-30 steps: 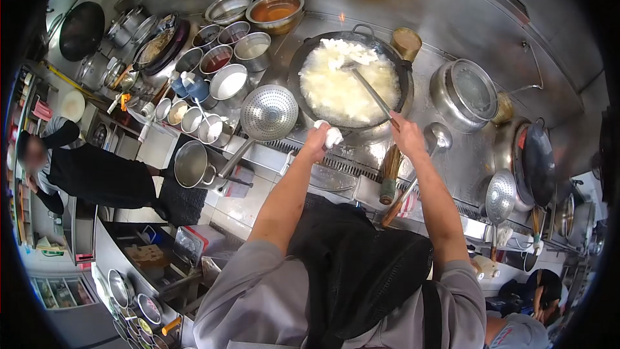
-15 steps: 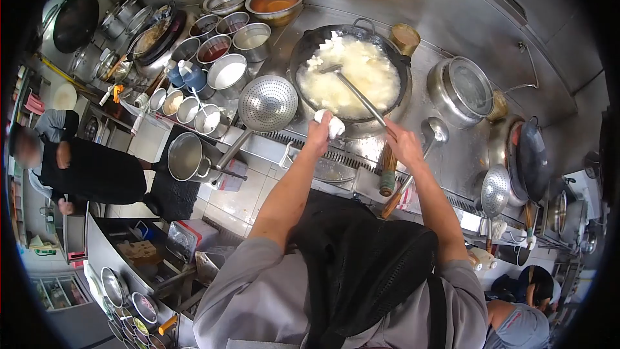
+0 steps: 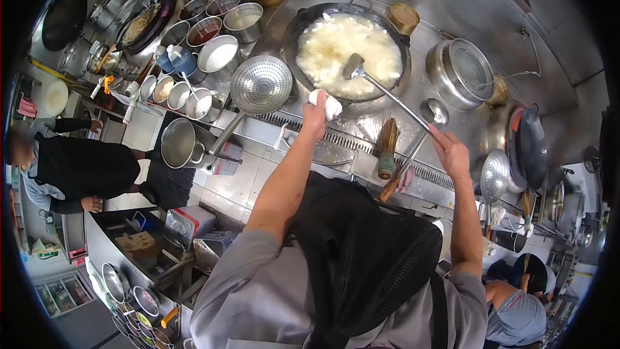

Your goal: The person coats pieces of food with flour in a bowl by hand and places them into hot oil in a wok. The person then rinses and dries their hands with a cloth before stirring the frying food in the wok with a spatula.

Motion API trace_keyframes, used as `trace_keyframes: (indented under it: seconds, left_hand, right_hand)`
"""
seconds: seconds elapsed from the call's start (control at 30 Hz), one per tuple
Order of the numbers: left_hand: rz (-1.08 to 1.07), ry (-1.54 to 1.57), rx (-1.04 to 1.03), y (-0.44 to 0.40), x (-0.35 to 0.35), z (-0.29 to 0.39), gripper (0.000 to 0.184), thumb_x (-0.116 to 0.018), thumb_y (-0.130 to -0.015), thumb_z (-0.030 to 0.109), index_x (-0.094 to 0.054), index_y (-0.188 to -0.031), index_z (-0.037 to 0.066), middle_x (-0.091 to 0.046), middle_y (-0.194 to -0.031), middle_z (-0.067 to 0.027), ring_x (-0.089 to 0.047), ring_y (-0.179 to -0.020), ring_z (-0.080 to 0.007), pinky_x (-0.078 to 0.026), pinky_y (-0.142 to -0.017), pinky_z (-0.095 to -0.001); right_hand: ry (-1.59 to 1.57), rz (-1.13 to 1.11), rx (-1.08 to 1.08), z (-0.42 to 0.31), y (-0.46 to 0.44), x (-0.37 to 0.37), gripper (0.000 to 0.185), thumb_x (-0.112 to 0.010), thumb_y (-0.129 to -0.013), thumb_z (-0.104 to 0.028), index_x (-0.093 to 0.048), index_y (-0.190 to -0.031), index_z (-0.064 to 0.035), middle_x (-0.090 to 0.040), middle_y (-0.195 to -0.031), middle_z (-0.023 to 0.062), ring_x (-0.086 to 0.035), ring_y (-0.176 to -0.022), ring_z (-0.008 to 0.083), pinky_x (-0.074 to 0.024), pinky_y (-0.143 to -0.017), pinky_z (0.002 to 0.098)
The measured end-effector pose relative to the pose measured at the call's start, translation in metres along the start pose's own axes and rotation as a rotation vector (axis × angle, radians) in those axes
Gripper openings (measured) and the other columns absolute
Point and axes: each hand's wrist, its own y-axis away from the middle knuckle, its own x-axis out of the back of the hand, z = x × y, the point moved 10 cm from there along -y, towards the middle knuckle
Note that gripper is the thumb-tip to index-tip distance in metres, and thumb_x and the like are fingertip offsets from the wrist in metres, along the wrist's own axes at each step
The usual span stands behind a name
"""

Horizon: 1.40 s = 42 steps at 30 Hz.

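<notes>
A large black wok (image 3: 407, 81) stands on the steel range, full of pale, bubbling liquid (image 3: 342, 42) with white pieces in it. My left hand (image 3: 314, 118) is closed round a folded white cloth (image 3: 332, 107) at the wok's near rim; whether the cloth grips the rim is hidden. In my right hand (image 3: 451, 152) is the long metal handle of a wok spatula (image 3: 354, 66), whose blade is over the food. Below that handle lie a ladle (image 3: 434, 112) and a bamboo wok brush (image 3: 387, 145).
A perforated strainer (image 3: 261, 85) rests left of the wok, near several seasoning pots (image 3: 218, 55). To the right stand a lidded steel pot (image 3: 462, 71) and another wok (image 3: 533, 148). A co-worker in a black apron (image 3: 87, 165) is at the left; other people (image 3: 516, 310) are at lower right.
My right hand has drawn back to the right and down, bringing the spatula blade nearer the wok's middle. White pieces at the far left have spread into the liquid. The cloth stays at the rim.
</notes>
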Motion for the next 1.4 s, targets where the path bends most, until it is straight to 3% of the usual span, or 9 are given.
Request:
trace_keyframes:
  seconds: [0.17, 0.2, 0.3, 0.4, 0.53, 0.7, 0.93, 1.07, 1.4]
  left_hand:
    - [-0.021, -0.030, 0.009, 0.000, -0.001, -0.002, 0.035, -0.061, -0.101, 0.038, -0.061, -0.108, 0.003, -0.067, -0.094, -0.0088, -0.068, -0.076, -0.0212, -0.056, -0.055, -0.0369]
    - [0.015, -0.047, 0.043, 0.006, -0.002, 0.001, 0.034, -0.060, -0.102, 0.038, -0.061, -0.107, 0.004, -0.068, -0.092, -0.0088, -0.069, -0.077, -0.0215, -0.056, -0.055, -0.0368]
    - [0.086, -0.091, 0.101, 0.006, 0.000, -0.003, 0.034, -0.058, -0.102, 0.038, -0.061, -0.108, 0.005, -0.068, -0.092, -0.0090, -0.070, -0.078, -0.0225, -0.057, -0.054, -0.0368]
    - [0.117, -0.116, 0.119, -0.003, 0.007, -0.010, 0.033, -0.057, -0.103, 0.037, -0.060, -0.111, 0.005, -0.068, -0.094, -0.0093, -0.070, -0.078, -0.0228, -0.057, -0.053, -0.0365]
    - [0.051, -0.115, 0.113, 0.004, -0.002, 0.000, 0.032, -0.056, -0.103, 0.036, -0.059, -0.112, 0.005, -0.068, -0.095, -0.0099, -0.070, -0.078, -0.0227, -0.058, -0.054, -0.0367]
    - [0.000, -0.119, 0.094, 0.009, -0.007, 0.007, 0.033, -0.057, -0.102, 0.036, -0.059, -0.112, 0.004, -0.068, -0.096, -0.0100, -0.070, -0.079, -0.0226, -0.058, -0.054, -0.0368]
    - [-0.013, -0.087, 0.056, 0.006, -0.007, 0.007, 0.030, -0.057, -0.103, 0.034, -0.059, -0.110, 0.005, -0.067, -0.095, -0.0099, -0.070, -0.077, -0.0226, -0.059, -0.055, -0.0369]
    - [0.025, -0.077, 0.072, 0.005, -0.004, 0.004, 0.029, -0.055, -0.104, 0.033, -0.059, -0.110, 0.005, -0.067, -0.095, -0.0098, -0.069, -0.076, -0.0227, -0.058, -0.055, -0.0368]
    - [0.018, -0.091, 0.152, 0.006, -0.005, -0.001, 0.034, -0.053, -0.104, 0.039, -0.057, -0.113, 0.006, -0.067, -0.099, -0.0109, -0.070, -0.082, -0.0244, -0.060, -0.060, -0.0395]
  right_hand:
    - [-0.070, -0.001, -0.070, 0.001, 0.008, 0.044, 0.046, -0.072, -0.089, -0.018, -0.066, -0.132, -0.0299, -0.063, -0.082, 0.0084, -0.065, -0.071, 0.0320, -0.0525, -0.064, 0.0444]
    - [-0.090, -0.031, -0.106, -0.004, 0.005, 0.051, 0.044, -0.072, -0.089, -0.016, -0.067, -0.132, -0.0238, -0.067, -0.085, 0.0106, -0.068, -0.076, 0.0322, -0.0537, -0.067, 0.0422]
    - [-0.308, 0.124, -0.064, -0.011, -0.013, 0.050, 0.043, -0.070, -0.092, -0.016, -0.064, -0.134, -0.0177, -0.072, -0.097, 0.0162, -0.070, -0.084, 0.0348, -0.0548, -0.074, 0.0407]
    - [-0.492, 0.097, -0.217, -0.018, -0.054, 0.012, 0.042, -0.067, -0.094, -0.019, -0.062, -0.136, -0.0127, -0.071, -0.106, 0.0219, -0.070, -0.092, 0.0389, -0.0543, -0.081, 0.0413]
    - [-0.622, 0.121, -0.266, -0.043, -0.123, -0.051, 0.043, -0.064, -0.094, -0.023, -0.060, -0.137, -0.0138, -0.071, -0.108, 0.0234, -0.068, -0.097, 0.0426, -0.0533, -0.086, 0.0456]
    - [-0.403, -0.012, -0.190, -0.075, -0.133, -0.098, 0.045, -0.062, -0.094, -0.022, -0.059, -0.139, -0.0210, -0.070, -0.104, 0.0227, -0.066, -0.097, 0.0450, -0.0530, -0.087, 0.0511]
    - [-0.272, -0.033, -0.167, -0.057, -0.067, -0.081, 0.048, -0.062, -0.094, -0.022, -0.056, -0.141, -0.0318, -0.068, -0.104, 0.0179, -0.066, -0.093, 0.0419, -0.0532, -0.082, 0.0516]
    - [-0.272, -0.012, -0.161, -0.030, -0.030, -0.074, 0.050, -0.065, -0.093, -0.022, -0.057, -0.141, -0.0330, -0.064, -0.092, 0.0138, -0.066, -0.086, 0.0382, -0.0528, -0.076, 0.0494]
    - [-0.294, 0.003, -0.135, -0.017, 0.012, -0.023, 0.050, -0.069, -0.091, -0.016, -0.061, -0.139, -0.0282, -0.065, -0.088, 0.0134, -0.066, -0.078, 0.0378, -0.0526, -0.071, 0.0466]
